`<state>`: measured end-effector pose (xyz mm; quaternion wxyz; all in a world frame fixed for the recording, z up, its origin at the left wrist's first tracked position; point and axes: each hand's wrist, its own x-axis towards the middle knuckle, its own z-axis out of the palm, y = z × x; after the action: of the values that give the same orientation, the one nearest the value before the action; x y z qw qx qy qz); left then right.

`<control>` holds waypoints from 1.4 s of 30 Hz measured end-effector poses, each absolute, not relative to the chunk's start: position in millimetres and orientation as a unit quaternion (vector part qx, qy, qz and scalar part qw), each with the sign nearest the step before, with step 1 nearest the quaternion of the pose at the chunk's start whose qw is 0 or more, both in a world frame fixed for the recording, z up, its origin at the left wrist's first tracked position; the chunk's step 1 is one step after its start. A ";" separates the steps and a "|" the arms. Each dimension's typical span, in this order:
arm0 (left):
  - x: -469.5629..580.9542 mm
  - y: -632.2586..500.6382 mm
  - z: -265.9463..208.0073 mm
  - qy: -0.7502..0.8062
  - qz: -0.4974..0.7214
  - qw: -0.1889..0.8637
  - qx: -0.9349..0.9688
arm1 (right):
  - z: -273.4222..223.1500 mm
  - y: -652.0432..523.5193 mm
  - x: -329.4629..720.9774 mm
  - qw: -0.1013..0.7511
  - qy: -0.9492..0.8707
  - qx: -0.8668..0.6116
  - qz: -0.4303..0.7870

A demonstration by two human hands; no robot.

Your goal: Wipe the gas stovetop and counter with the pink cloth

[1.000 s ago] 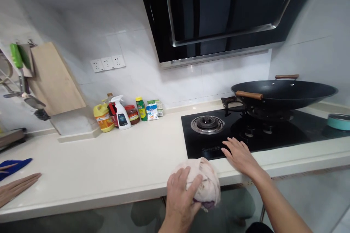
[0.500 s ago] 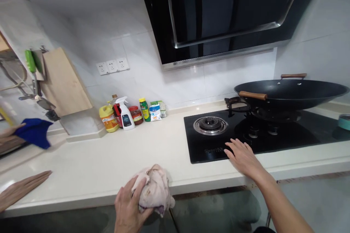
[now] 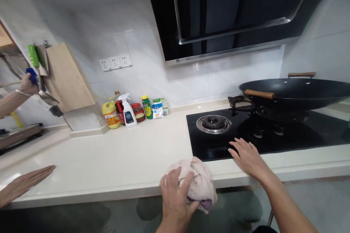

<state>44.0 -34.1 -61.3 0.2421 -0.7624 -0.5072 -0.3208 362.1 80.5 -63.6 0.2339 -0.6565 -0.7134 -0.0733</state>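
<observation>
My left hand (image 3: 176, 196) grips a crumpled, pale pink cloth (image 3: 199, 180) with a purple patch, pressed against the front edge of the white countertop (image 3: 115, 164). Its fingers are curled over the cloth. To the right, my right hand (image 3: 244, 153) lies flat with fingers spread at the front edge of the black gas stove (image 3: 207, 140), holding nothing. Ahead of it is the round left burner (image 3: 213, 122). A large black wok (image 3: 295, 89) with wooden handles sits over the stove's right side.
Bottles, a spray bottle (image 3: 128, 111) and packets stand along the back wall. A co-worker's hand (image 3: 30, 182) rests on the counter at left; another hand (image 3: 27, 85) holds a blue cloth (image 3: 32, 75) near a hanging cutting board (image 3: 68, 80). The range hood (image 3: 218, 11) overhangs the stove.
My left hand has slid the pink cloth rightward along the counter edge, toward the stove. My right hand stays at the stove. The co-worker's blue cloth has risen toward the hanging utensils.
</observation>
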 end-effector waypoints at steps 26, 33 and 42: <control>39.0 -20.9 -48.1 -0.443 -0.370 0.219 -0.787 | -54.8 75.6 358.4 0.245 -0.714 -0.654 -0.044; 33.9 -1.4 -12.8 -0.525 -0.423 -0.034 -0.738 | -56.2 76.4 357.8 0.247 -0.714 -0.653 -0.050; 68.2 77.4 37.6 -0.612 -0.293 -0.228 -0.698 | -55.2 77.3 358.7 0.243 -0.713 -0.656 -0.051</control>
<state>68.2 77.4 37.6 -0.2278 -0.6984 -0.6119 -0.2932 358.7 77.3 -55.2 0.2426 -0.6555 -0.7133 -0.0512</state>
